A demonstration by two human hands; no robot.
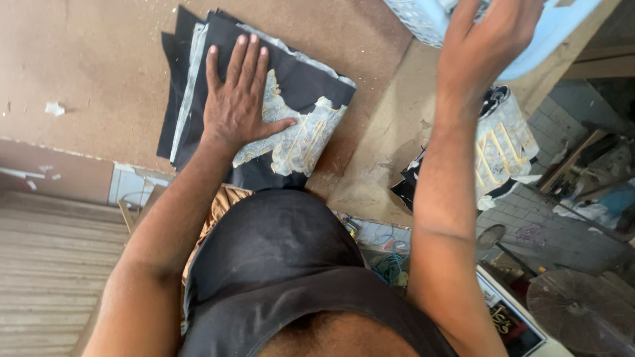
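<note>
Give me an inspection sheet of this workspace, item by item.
Surface: brown board worktable, scuffed, white scrap on it.
Job's things: stack of black fabric pieces with pale gold print, under left hand.
Clutter: second printed black piece hanging off table edge.
Grippers: left hand flat on stack; right hand raised at light blue plastic basket, grip unclear.
Cables: coiled blue-green cord below.
Surroundings: tiled floor, fan.

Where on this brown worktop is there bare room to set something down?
The brown worktop is bare left of the black fabric stack under the left hand. A narrower bare strip runs between that stack and the light-blue basket. Crowded around the right hand.
</note>
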